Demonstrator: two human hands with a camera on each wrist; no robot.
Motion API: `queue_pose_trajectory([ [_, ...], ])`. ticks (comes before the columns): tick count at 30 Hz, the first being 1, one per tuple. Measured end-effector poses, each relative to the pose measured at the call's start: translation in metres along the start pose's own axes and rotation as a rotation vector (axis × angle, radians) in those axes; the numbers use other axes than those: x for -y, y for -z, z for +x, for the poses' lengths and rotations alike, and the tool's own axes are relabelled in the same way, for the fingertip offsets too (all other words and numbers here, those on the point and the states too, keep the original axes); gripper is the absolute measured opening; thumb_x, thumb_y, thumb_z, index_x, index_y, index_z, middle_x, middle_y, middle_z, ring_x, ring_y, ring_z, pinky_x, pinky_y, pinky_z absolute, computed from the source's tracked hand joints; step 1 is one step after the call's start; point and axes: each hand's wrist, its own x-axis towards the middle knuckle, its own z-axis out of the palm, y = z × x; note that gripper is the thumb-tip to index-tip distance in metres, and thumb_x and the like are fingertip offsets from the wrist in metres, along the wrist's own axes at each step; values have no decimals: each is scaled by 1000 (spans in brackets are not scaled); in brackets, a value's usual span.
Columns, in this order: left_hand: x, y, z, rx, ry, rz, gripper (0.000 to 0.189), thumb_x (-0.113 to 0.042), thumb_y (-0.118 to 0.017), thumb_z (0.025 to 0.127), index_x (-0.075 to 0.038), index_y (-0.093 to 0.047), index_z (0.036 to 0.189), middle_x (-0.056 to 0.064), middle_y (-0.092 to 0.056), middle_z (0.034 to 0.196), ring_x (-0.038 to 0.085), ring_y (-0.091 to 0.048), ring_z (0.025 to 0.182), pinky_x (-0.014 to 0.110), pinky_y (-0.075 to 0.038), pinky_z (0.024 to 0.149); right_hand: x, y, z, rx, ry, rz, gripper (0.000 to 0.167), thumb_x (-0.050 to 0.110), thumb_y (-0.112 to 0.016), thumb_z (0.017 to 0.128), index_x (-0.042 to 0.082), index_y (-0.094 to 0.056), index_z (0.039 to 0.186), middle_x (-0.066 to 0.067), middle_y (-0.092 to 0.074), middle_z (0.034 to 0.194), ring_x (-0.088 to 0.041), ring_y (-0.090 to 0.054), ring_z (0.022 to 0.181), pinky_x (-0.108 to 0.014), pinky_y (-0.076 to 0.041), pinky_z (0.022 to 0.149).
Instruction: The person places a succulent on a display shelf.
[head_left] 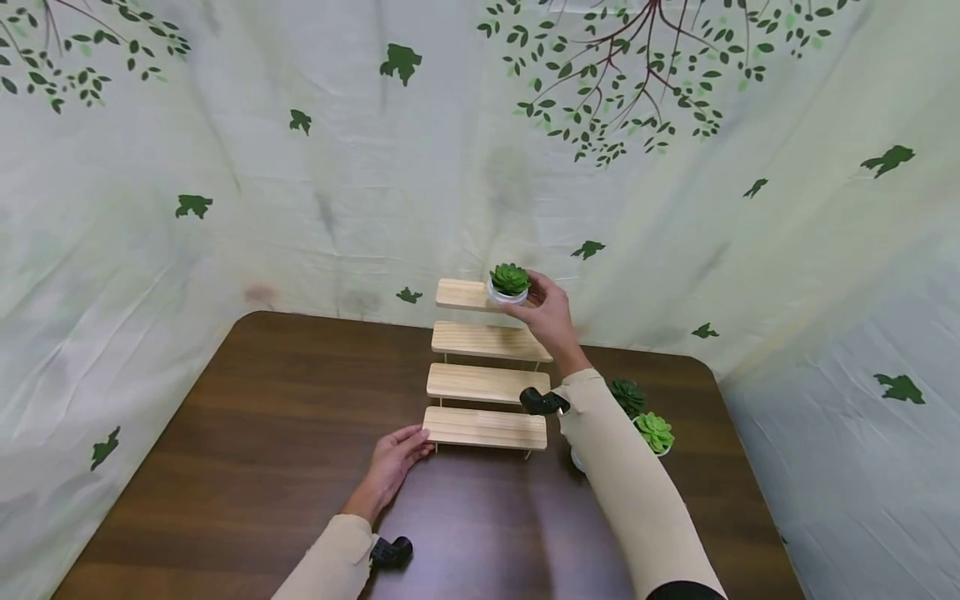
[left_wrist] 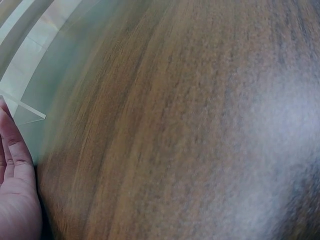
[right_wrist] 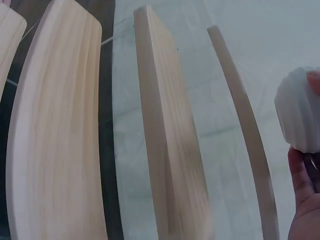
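Observation:
My right hand (head_left: 551, 317) pinches a small potted succulent (head_left: 509, 281), green and rosette-shaped in a white pot, between thumb and fingers at the top tier of a wooden step shelf (head_left: 487, 383). In the right wrist view the ribbed white pot (right_wrist: 295, 112) sits beyond the end of the shelf boards, fingers at its side and base. My left hand (head_left: 393, 462) touches the left end of the lowest board (head_left: 483, 427) with its fingers extended. The left wrist view shows those fingers (left_wrist: 17, 145) beside a clear leg of the shelf.
To the right of the shelf, partly behind my right sleeve, stand more potted succulents, one dark green (head_left: 627, 397) and one light green (head_left: 655, 432). The brown wooden table (head_left: 300, 417) ends at a leaf-printed curtain (head_left: 337, 208) behind the shelf.

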Motion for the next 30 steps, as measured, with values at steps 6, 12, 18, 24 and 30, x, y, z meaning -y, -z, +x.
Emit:
queue_pose_trajectory([
  [6,1,0,-1,-25,21,11,10,3,-60,92,8,-62,100,6,-67,82,14,-66,72,22,-56,69,4,-26,14,25,-25,32,63,6,-80,78,2,-51,135,-14,-56,129,-24,-54,119,-29,-45,102],
  [12,0,0,-2,-14,16,20,13,3,-60,92,11,-61,102,6,-67,81,13,-66,72,22,-56,69,11,-45,26,50,-32,41,63,5,-80,78,2,-52,134,-15,-58,127,-24,-56,117,-30,-47,99],
  [18,-3,0,-2,-22,15,9,16,4,-59,92,13,-60,105,7,-68,81,13,-66,72,21,-56,69,17,-61,34,85,-45,4,64,6,-80,78,2,-51,135,-15,-58,127,-25,-57,116,-30,-48,98],
  [24,-3,0,-4,-18,24,14,18,3,-59,92,13,-60,108,7,-68,82,13,-65,73,22,-55,70,16,-72,36,115,-97,-16,67,6,-80,78,2,-49,136,-15,-58,128,-25,-58,114,-32,-49,96],
  [30,-4,0,-4,-26,26,-6,19,5,-58,92,15,-59,109,7,-68,82,13,-65,73,22,-56,70,15,-76,37,122,-103,-9,67,6,-80,78,2,-48,138,-16,-58,129,-26,-58,115,-31,-49,96],
])
